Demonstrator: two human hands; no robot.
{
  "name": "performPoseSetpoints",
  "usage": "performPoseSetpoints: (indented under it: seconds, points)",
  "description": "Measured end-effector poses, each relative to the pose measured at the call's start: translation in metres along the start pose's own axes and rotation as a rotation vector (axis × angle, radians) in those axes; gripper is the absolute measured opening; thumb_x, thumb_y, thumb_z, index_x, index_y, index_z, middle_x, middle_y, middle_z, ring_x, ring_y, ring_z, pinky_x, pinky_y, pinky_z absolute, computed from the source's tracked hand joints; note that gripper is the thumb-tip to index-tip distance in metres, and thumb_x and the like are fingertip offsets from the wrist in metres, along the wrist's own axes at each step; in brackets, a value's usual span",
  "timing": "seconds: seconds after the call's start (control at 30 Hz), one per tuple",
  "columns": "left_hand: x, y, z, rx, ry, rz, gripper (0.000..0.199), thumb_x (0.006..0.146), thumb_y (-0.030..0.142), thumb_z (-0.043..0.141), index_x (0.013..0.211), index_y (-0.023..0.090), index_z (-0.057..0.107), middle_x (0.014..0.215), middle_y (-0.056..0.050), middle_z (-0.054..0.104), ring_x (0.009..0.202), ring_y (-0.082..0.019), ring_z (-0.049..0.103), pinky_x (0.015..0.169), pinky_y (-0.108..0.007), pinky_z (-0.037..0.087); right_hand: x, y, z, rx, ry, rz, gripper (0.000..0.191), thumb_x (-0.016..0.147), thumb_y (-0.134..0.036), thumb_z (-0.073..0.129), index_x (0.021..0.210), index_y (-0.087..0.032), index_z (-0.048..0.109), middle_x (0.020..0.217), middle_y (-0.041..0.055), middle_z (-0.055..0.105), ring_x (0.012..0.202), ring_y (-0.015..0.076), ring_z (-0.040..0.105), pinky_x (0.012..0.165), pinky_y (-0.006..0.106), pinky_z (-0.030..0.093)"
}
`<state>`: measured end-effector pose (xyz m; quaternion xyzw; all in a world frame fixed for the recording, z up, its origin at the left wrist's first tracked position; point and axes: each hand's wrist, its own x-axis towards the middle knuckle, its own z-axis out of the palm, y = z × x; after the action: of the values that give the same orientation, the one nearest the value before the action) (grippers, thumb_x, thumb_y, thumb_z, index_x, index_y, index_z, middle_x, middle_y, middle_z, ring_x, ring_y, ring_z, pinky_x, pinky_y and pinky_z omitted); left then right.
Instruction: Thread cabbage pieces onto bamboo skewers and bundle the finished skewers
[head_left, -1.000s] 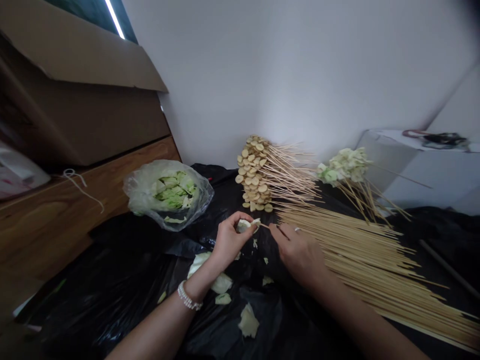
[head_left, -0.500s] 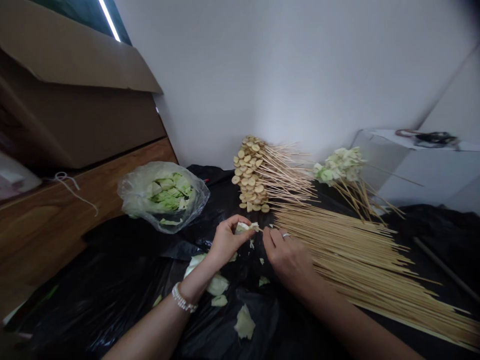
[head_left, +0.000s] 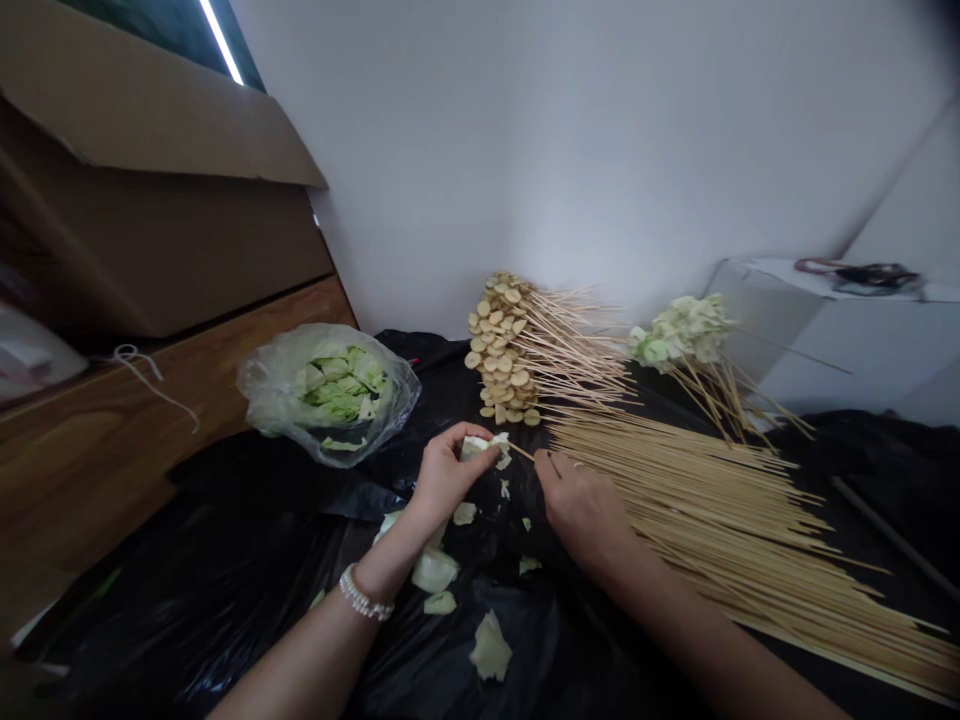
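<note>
Pinched between the thumb and fingers of my left hand (head_left: 448, 472) are pale cabbage pieces (head_left: 477, 447). My right hand (head_left: 581, 500) is closed on a thin wooden skewer (head_left: 523, 452), whose far end meets the cabbage. Loose cabbage leaves (head_left: 435, 570) lie on the black plastic sheet (head_left: 555, 640) below my hands. Right of my hands spreads a wide layer of bare skewers (head_left: 720, 500). Behind them is a pile of skewered round slices (head_left: 499, 345), and further right a bunch of skewered cabbage (head_left: 686, 330).
A clear plastic bag (head_left: 274, 375) of green leaves stands left of centre. A cardboard box (head_left: 195, 240) rests on a wooden surface (head_left: 142, 420) at the left. At the right back is a white box (head_left: 847, 340) with dark cords on top.
My left hand has shifted slightly left with the cabbage. My right hand has drawn back to the right, so more of the skewer shows between the hands.
</note>
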<state>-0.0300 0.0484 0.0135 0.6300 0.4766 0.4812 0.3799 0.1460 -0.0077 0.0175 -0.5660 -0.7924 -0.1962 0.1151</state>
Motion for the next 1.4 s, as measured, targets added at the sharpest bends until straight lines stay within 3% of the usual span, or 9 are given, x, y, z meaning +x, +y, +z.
performPoseSetpoints:
  seconds: [0.2,0.43,0.57,0.7,0.8,0.97,1.2,1.4]
  points:
    - [-0.003,-0.001,0.006,-0.090,-0.089,-0.074,0.027,0.064,0.033,0.080,0.080,0.014,0.068,0.067,-0.001,0.067,0.057,-0.010,0.055,0.055,-0.020,0.041,0.000,0.001,0.000,0.058,-0.087,0.025,0.019,0.091,-0.012,0.047,0.101,-0.016,0.062,0.084,0.0066,0.066,0.061,0.0164,0.062,0.048,0.029,0.028]
    - [0.001,-0.003,0.001,-0.338,-0.041,-0.282,0.039,0.060,0.035,0.084,0.086,0.012,0.066,0.072,-0.004,0.069,0.066,-0.013,0.064,0.065,-0.024,0.051,0.001,0.013,-0.003,0.029,-0.082,0.110,0.023,0.089,-0.011,0.047,0.104,-0.018,0.063,0.088,0.0051,0.067,0.063,0.0164,0.062,0.050,0.030,0.025]
    - [0.003,-0.001,0.001,-0.522,-0.038,-0.392,0.032,0.072,0.030,0.076,0.097,0.012,0.067,0.090,-0.008,0.071,0.081,-0.015,0.067,0.075,-0.029,0.055,-0.001,0.013,-0.002,0.074,-0.012,0.104,0.022,0.091,-0.014,0.046,0.102,-0.019,0.064,0.085,0.0040,0.066,0.062,0.0144,0.058,0.052,0.029,0.026]
    - [0.005,0.000,-0.001,-0.696,-0.016,-0.468,0.023,0.081,0.011,0.063,0.104,0.011,0.063,0.103,-0.014,0.070,0.093,-0.018,0.068,0.084,-0.031,0.056,-0.002,0.008,0.001,0.117,0.042,0.050,0.025,0.090,-0.017,0.049,0.110,-0.019,0.063,0.084,0.0032,0.066,0.067,0.0153,0.059,0.055,0.029,0.029]
    - [0.004,0.001,-0.003,-0.716,-0.008,-0.451,0.028,0.081,0.007,0.061,0.109,0.012,0.060,0.108,-0.014,0.069,0.095,-0.020,0.068,0.083,-0.034,0.057,-0.003,0.006,0.002,0.137,0.010,0.008,0.030,0.089,-0.016,0.049,0.118,-0.018,0.061,0.088,0.0047,0.067,0.072,0.0159,0.062,0.056,0.028,0.031]
    - [0.003,-0.002,-0.003,-0.644,-0.074,-0.413,0.026,0.079,0.017,0.070,0.104,0.013,0.066,0.117,-0.013,0.066,0.092,-0.019,0.067,0.079,-0.035,0.059,-0.002,0.005,0.002,0.128,-0.098,0.007,0.038,0.093,-0.021,0.046,0.130,-0.021,0.054,0.090,0.0050,0.069,0.067,0.0152,0.063,0.052,0.027,0.030]
    - [-0.001,-0.006,0.003,-0.567,-0.134,-0.291,0.041,0.072,0.032,0.077,0.108,0.015,0.070,0.104,-0.009,0.072,0.091,-0.017,0.067,0.085,-0.030,0.054,-0.001,0.002,0.002,0.103,-0.171,0.004,0.038,0.094,-0.021,0.045,0.131,-0.021,0.053,0.096,0.0068,0.069,0.072,0.0169,0.067,0.052,0.026,0.036]
    - [-0.005,-0.001,0.006,-0.335,-0.200,-0.150,0.034,0.080,0.031,0.067,0.110,0.016,0.071,0.112,-0.009,0.071,0.099,-0.022,0.067,0.095,-0.038,0.049,-0.001,-0.003,-0.005,0.048,-0.225,0.025,0.036,0.094,-0.018,0.044,0.129,-0.020,0.054,0.096,0.0086,0.069,0.070,0.0173,0.068,0.051,0.025,0.039]
